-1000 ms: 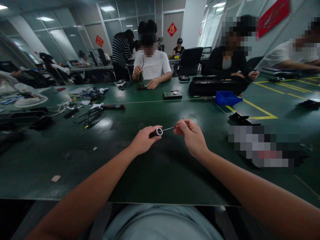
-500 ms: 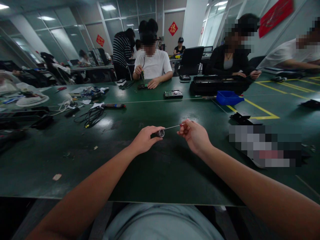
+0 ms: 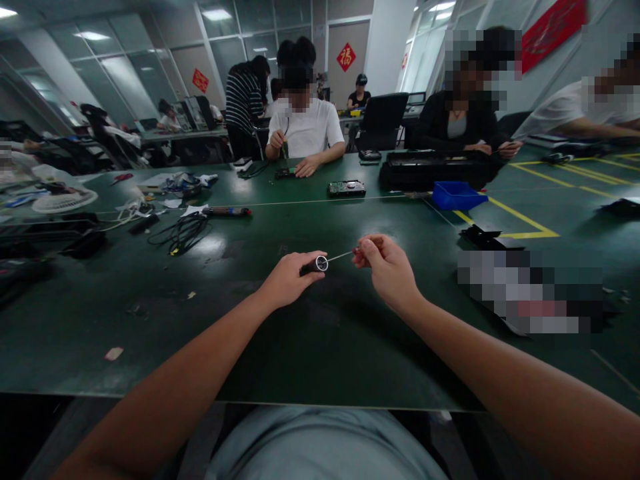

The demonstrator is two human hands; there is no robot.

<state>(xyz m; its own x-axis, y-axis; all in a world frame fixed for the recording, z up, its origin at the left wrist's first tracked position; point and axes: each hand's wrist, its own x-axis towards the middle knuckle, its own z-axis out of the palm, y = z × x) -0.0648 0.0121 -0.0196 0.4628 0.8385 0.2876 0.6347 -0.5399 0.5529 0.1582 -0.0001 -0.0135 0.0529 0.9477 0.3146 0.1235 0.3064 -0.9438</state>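
Cylinder (image 3: 315, 266), dark w/ bright rim, over green bench (image 3: 330, 353), gripped in fingers of L hand (image 3: 286, 279). R hand (image 3: 393, 270) fingers pinch red-ended rod (image 3: 341, 256), tip at cyl.'s open end.

On the green table (image 3: 295, 347), a blue box (image 3: 457, 196) is set by yellow tape (image 3: 530, 235). Black wire (image 3: 184, 232) is heaped on the left, with a round white cover (image 3: 65, 201) farther left. 2 red diamonds (image 3: 346, 57) are hung at the back.
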